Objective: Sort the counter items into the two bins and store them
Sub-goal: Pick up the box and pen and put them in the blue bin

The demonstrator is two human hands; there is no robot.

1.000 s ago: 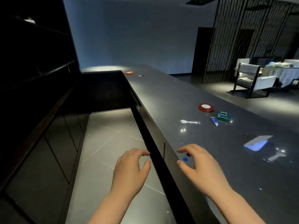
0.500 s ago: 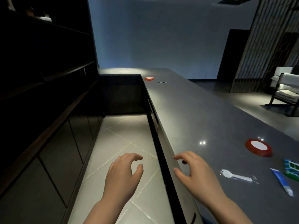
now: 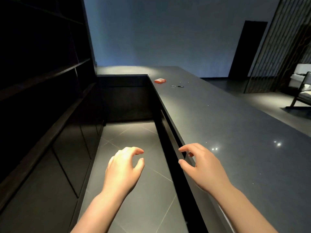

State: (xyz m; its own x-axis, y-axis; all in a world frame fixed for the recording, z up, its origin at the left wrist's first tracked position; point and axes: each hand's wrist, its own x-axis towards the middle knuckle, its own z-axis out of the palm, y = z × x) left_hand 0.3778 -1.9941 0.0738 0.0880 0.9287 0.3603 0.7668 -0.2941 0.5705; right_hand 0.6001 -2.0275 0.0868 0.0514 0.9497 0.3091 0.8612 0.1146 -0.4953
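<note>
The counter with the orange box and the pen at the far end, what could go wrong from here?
1. The orange box lies close to the counter edge above the floor, so a careless reach could knock it off.
2. The pen is thin and dark on a dark top in dim light; it could be missed or roll.
3. Both the left hand and right hand hold nothing, and no bin is in view.

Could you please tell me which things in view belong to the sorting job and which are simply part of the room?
Part of the job:
- orange box at the counter's far end
- pen beside it
- left hand and right hand, both holding nothing

Just there:
- armchair
- dark shelves
- doorway
</note>
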